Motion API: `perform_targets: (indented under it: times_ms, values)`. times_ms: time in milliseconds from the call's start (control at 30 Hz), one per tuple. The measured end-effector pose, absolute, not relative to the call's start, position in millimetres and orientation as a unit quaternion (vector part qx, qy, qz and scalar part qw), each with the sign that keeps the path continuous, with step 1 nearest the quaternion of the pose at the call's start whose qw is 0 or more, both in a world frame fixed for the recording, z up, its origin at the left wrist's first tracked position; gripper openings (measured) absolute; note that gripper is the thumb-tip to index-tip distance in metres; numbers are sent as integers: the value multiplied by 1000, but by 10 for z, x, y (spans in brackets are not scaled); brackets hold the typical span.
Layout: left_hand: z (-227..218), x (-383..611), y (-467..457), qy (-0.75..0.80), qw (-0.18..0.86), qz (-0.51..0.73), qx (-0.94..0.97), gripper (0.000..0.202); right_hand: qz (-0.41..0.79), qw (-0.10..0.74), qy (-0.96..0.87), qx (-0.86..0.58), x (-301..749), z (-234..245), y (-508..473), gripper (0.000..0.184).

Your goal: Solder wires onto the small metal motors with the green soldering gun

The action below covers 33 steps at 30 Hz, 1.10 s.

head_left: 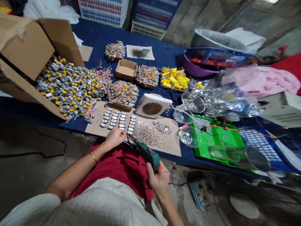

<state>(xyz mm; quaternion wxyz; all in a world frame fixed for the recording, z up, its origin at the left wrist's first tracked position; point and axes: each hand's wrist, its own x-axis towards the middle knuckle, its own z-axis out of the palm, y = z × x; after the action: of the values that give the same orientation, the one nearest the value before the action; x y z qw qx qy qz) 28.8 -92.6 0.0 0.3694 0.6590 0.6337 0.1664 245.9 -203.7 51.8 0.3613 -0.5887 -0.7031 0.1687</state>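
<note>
My right hand (pixel 159 179) is wrapped round the handle of a green soldering gun (pixel 148 152) with a red button. Its thin dark tip points left toward several small motors (pixel 131 125) with silver casings and yellow ends, set in rows on a cardboard sheet (pixel 168 145). Close to that tip, at the sheet's front edge, my left hand (pixel 115 138) is closed in a pinch. Whatever its fingers hold is too small to make out. Small metal bits (pixel 150 133) lie scattered on the cardboard right of the rows.
A large cardboard box (pixel 25 47) spills motors at the left. Behind the sheet stand a white vent fan (pixel 154 105), a box of wired parts (pixel 123 94) and a box of yellow parts (pixel 174 78). To the right are bowls (pixel 193 102) and a green tray (pixel 211 139).
</note>
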Motion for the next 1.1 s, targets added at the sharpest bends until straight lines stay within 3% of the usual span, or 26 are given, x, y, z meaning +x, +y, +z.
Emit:
perform_targets:
  times_ms: [67, 300, 367, 533, 833, 1100]
  values:
    - [-7, 289, -927, 633, 368, 166, 661, 24, 161, 362, -733, -554, 2463, 518, -2042, 16]
    - [-41, 297, -927, 639, 361, 161, 659, 24, 178, 328, -812, -449, 2503, 502, -2046, 47]
    - [-45, 297, -929, 640, 359, 164, 660, 26, 166, 333, -810, -453, 2525, 516, -2051, 45]
    - [-40, 296, -929, 633, 358, 168, 666, 27, 119, 369, -728, -566, 2582, 569, -2096, 19]
    - [-20, 301, -920, 636, 366, 162, 660, 23, 157, 397, -624, -655, 2537, 547, -2151, 39]
    - [-10, 314, -922, 638, 363, 167, 659, 23, 150, 400, -640, -639, 2551, 530, -2122, 36]
